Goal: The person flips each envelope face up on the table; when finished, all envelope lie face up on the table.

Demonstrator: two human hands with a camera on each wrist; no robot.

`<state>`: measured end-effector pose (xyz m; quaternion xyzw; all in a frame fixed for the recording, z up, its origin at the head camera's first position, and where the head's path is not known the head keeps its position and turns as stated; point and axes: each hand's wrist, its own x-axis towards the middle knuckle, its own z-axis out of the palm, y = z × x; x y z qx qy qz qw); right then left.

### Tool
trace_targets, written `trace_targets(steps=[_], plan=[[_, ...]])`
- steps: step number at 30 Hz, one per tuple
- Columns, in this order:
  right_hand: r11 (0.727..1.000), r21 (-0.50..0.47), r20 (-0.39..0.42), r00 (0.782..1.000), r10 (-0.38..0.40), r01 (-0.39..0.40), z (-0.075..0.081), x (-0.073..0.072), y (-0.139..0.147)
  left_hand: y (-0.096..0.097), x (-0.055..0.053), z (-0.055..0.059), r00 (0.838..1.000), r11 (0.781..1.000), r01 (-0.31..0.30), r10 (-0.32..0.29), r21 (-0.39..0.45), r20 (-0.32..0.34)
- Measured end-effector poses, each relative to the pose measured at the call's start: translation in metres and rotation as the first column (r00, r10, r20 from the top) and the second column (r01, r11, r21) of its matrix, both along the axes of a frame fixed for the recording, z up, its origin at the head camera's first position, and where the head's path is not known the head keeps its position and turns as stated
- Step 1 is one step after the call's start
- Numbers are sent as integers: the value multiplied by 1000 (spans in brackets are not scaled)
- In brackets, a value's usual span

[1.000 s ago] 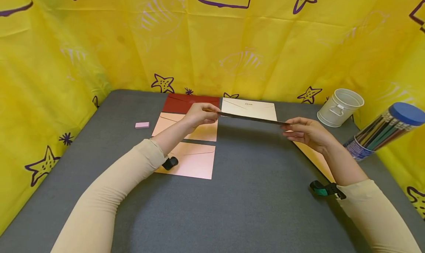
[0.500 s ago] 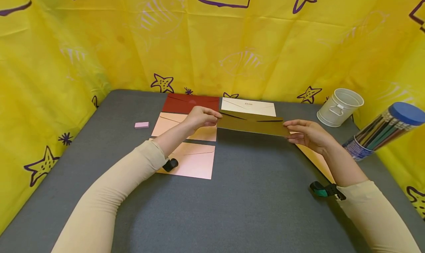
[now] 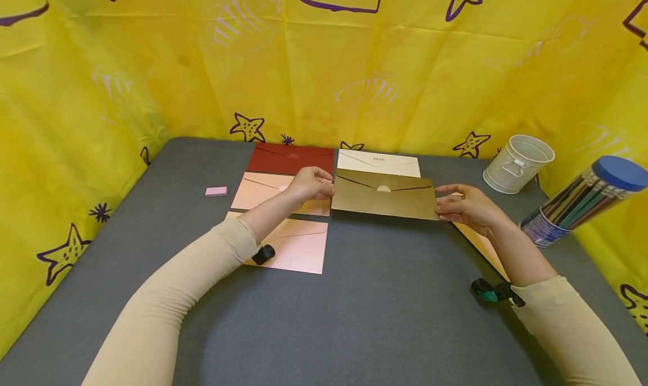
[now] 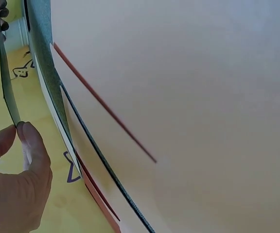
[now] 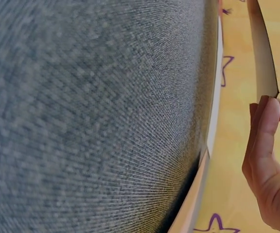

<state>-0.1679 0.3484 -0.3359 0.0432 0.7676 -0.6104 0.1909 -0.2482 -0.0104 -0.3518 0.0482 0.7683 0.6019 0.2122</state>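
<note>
A gold-brown envelope (image 3: 383,201) with a round seal on its flap is held slightly above the table, in front of the cream envelope (image 3: 379,161). My left hand (image 3: 312,184) pinches its left edge between thumb and fingers; the left wrist view shows this hand (image 4: 21,174) gripping the envelope's end. My right hand (image 3: 468,209) pinches the opposite edge, and in the right wrist view the thumb and fingers of this hand (image 5: 271,160) meet on it. Under and beside my left arm lie a red envelope (image 3: 268,158), a peach envelope (image 3: 255,193) and a pale pink envelope (image 3: 298,248).
Partly hidden by my right forearm is an orange-peach envelope (image 3: 481,242). A white metal cup (image 3: 518,164) and a blue-lidded tub of pencils (image 3: 577,206) stand at the right. A pink eraser (image 3: 216,191) lies left, and yellow cloth (image 3: 304,65) borders the grey table (image 3: 354,318).
The envelope, seen edge-on a second ago, has tilted so its flap side faces up, and it has come lower and nearer. Both hands keep their hold on its ends.
</note>
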Motion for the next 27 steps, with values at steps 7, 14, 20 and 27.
trace_targets(steps=[7, 14, 20, 27], plan=[[995, 91, 13, 999, 45, -46, -7, -1, -1, 2, 0, -4, 1000, 999, 5, -5, -46, 11], [991, 114, 18, 998, 67, -69, -10, -2, 0, 1, -1, -6, 997, 995, 59, -55, -80, 48], [981, 174, 3, 997, 84, -83, -12, -4, 0, 2, -1, -7, 995, 994, 71, -65, -89, 71], [976, 197, -2, 995, 99, -97, -14, -5, -1, 3, -2, -7, 993, 985, 103, -94, -142, 71]])
